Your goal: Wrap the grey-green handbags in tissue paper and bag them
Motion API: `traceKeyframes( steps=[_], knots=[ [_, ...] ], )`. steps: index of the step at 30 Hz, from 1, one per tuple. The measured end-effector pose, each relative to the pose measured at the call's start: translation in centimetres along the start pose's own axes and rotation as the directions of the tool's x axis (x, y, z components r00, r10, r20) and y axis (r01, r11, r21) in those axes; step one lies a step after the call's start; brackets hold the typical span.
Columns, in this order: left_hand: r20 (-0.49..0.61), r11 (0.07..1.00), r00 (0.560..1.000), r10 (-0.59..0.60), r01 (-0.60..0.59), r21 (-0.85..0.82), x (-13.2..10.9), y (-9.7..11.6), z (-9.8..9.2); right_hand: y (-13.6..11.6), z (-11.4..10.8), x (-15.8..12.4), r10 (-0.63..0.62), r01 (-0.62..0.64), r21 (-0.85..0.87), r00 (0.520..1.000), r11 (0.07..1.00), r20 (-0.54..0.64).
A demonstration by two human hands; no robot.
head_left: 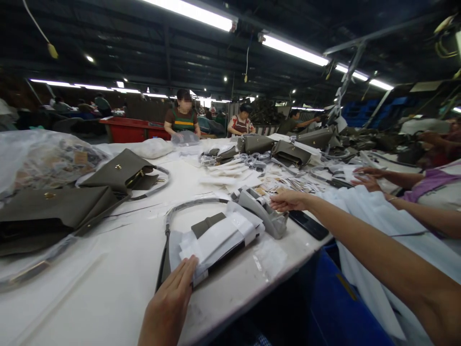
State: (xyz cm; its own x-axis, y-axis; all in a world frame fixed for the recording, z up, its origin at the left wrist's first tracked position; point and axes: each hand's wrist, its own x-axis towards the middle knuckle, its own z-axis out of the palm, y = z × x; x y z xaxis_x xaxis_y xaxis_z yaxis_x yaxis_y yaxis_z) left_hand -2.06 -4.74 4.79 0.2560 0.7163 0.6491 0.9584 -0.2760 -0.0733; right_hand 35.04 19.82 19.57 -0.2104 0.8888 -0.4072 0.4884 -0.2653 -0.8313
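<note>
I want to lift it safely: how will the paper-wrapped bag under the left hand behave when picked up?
The bag probably sags a little, as it looks like soft, flat leather. Its white paper looks loosely folded, so it may slip off. The strap lies free beside it and would likely dangle.

I'm on a handbag factory floor. Grey handbags (118,173) cover my long white desk (118,288), other workers (182,119) sit opposite, and strip lights (194,12) hang under a dark roof (144,43).
</note>
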Motion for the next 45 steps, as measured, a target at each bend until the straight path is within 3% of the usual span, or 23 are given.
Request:
traceKeyframes(
  steps=[6, 11, 17, 21, 24, 27, 29, 31, 34, 38, 42, 45],
  knots=[
    [-0.017, 1.0, 1.0, 0.025, -0.025, 0.006, 0.1, 0.0, -0.2, 0.7, -2.1, -4.8, -0.025, 0.029, 0.124, 0.999, 0.992, -0.04],
    [0.003, 1.0, 1.0, 0.021, -0.021, 0.004, 0.0, -0.1, -0.3, 3.3, -3.2, -8.8, 0.005, 0.002, 0.096, 0.997, 0.995, -0.078],
    [-0.007, 1.0, 1.0, 0.012, -0.012, -0.009, 0.2, -0.2, -0.4, 8.3, -1.2, -8.6, 0.051, -0.034, 0.131, 0.991, 0.991, -0.127],
    [-0.025, 1.0, 0.999, 0.021, -0.021, -0.005, 0.4, -0.2, -0.6, 11.1, -0.3, -6.5, -0.11, 0.107, -0.027, 0.967, 0.994, -0.23],
    [-0.017, 0.999, 0.999, 0.031, -0.032, -0.009, 0.3, -0.2, -0.7, 11.7, -0.6, -6.2, -0.17, 0.138, -0.139, 0.951, 0.981, -0.26],
    [-0.017, 0.999, 0.999, 0.028, -0.028, -0.017, 0.1, -0.3, -0.6, 10.5, -0.7, -7.9, -0.246, 0.192, -0.248, 0.947, 0.95, -0.207],
    [-0.017, 0.999, 1.0, 0.016, -0.016, -0.031, 0.0, -0.4, -0.4, 8.6, 0.0, -9.5, -0.352, 0.284, -0.398, 0.929, 0.872, -0.11],
    [-0.021, 0.999, 1.0, 0.009, -0.01, -0.046, 0.0, -0.4, -0.3, 5.9, 1.3, -10.7, -0.449, 0.395, -0.527, 0.893, 0.752, 0.029],
    [-0.022, 0.998, 1.0, 0.003, -0.004, -0.065, 0.0, -0.2, -0.4, 1.4, 4.5, -11.0, -0.52, 0.557, -0.566, 0.818, 0.608, 0.246],
    [0.009, 0.994, 0.999, -0.044, 0.045, -0.103, 0.1, 0.3, -0.6, -4.2, 10.1, -9.1, -0.529, 0.763, -0.444, 0.646, 0.47, 0.55],
    [-0.004, 0.984, 0.996, -0.085, 0.084, -0.155, 0.4, 0.6, -0.6, -7.8, 16.2, -5.5, -0.438, 0.843, -0.209, 0.451, 0.496, 0.778],
    [-0.012, 0.978, 0.995, -0.101, 0.097, -0.187, 0.6, 0.7, -0.7, -9.1, 20.4, -2.0, -0.325, 0.822, -0.157, 0.382, 0.547, 0.865]
  ],
)
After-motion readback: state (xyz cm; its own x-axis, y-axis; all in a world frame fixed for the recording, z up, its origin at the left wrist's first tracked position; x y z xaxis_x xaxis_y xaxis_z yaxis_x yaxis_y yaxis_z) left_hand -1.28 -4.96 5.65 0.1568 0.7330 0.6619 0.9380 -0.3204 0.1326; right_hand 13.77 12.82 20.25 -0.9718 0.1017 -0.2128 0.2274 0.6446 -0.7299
